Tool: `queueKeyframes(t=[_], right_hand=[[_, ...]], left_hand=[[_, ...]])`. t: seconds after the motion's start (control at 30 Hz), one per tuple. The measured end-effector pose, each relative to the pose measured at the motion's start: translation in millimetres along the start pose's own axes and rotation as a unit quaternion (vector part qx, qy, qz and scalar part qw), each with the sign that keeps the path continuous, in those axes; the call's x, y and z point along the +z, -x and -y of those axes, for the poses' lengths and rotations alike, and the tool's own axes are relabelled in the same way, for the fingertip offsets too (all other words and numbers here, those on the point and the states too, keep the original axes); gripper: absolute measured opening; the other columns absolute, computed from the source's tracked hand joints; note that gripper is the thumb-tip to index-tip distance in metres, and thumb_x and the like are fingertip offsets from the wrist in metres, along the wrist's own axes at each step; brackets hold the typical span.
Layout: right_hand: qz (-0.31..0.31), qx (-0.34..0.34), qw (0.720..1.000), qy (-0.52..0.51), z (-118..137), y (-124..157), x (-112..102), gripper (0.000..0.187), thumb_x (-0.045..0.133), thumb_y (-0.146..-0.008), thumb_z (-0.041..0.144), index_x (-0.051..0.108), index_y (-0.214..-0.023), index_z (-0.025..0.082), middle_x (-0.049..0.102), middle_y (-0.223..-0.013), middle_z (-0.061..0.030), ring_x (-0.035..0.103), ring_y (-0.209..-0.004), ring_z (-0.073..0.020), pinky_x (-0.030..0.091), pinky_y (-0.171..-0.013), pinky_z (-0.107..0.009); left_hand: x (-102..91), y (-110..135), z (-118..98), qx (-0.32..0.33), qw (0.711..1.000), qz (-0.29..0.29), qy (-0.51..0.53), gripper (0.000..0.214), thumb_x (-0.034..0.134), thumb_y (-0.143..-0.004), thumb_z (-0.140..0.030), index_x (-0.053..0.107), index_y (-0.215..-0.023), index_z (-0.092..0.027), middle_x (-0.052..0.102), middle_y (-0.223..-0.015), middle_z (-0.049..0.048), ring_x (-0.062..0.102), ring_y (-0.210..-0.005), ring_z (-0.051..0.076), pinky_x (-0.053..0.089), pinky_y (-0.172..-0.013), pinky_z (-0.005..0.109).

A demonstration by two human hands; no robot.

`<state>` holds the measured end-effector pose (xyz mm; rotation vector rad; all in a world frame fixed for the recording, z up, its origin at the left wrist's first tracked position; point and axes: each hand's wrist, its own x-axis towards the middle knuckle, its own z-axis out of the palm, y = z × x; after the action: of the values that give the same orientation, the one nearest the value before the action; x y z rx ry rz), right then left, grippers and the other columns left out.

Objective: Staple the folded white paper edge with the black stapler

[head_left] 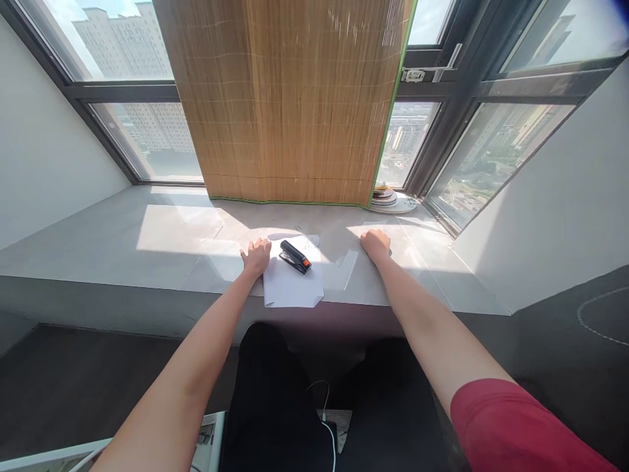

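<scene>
A black stapler with an orange-red patch at its near end lies slantwise on white paper sheets on the window sill. The paper's near edge hangs a little past the front of the sill. My left hand rests at the paper's left edge, fingers spread, holding nothing. To the right of the paper, my right hand rests on the sill, apart from the stapler, with its fingers curled into a fist. Nothing shows in that fist, though its underside is hidden.
Behind the paper hangs a bamboo blind with green edging. Stacked plates stand in the sill's far right corner, by the window frame. Below, a white cable runs between my legs. A white-framed object stands at lower left.
</scene>
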<state>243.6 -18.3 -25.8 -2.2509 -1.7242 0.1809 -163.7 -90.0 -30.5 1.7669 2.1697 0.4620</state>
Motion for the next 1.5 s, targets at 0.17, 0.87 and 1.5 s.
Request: queueKeyframes(t=[0.17, 0.87, 1.5], right_hand=[[-0.015, -0.017, 0.997, -0.075, 22.7, 38.6, 5.7, 0.060, 0.030, -0.114, 0.046, 0.080, -0.100, 0.017, 0.079, -0.100, -0.0181, 0.074, -0.102, -0.0313, 0.051, -0.092, -0.038], [0.041, -0.271, 0.952, -0.136, -8.9, 100.6, -0.2, 0.024, 0.065, -0.096, 0.045, 0.066, -0.107, 0.023, 0.069, -0.077, -0.0045, 0.061, -0.068, -0.0221, 0.037, -0.060, -0.030], [-0.114, -0.334, 0.910, -0.218, -58.4, 80.3, 11.2, 0.024, 0.069, -0.093, 0.036, 0.071, -0.113, 0.023, 0.073, -0.101, -0.0108, 0.067, -0.096, -0.0297, 0.057, -0.083, -0.042]], left_hand=[[2.0, -1.6, 2.1, 0.001, 1.000, -0.008, 0.007, 0.071, 0.010, -0.111, -0.052, 0.041, -0.170, -0.027, 0.028, -0.182, 0.0063, 0.013, -0.171, 0.033, 0.004, -0.134, 0.070], [1.2, 3.6, -2.0, 0.025, 0.999, -0.043, -0.003, 0.057, 0.020, -0.110, -0.048, 0.053, -0.155, -0.035, 0.047, -0.171, 0.0066, 0.025, -0.166, 0.036, 0.014, -0.131, 0.075], [63.5, 65.8, -118.5, 0.347, 0.937, -0.014, -0.030, 0.034, 0.051, -0.108, -0.036, 0.064, -0.137, -0.025, 0.064, -0.146, 0.0118, 0.059, -0.132, 0.032, 0.047, -0.112, 0.051]])
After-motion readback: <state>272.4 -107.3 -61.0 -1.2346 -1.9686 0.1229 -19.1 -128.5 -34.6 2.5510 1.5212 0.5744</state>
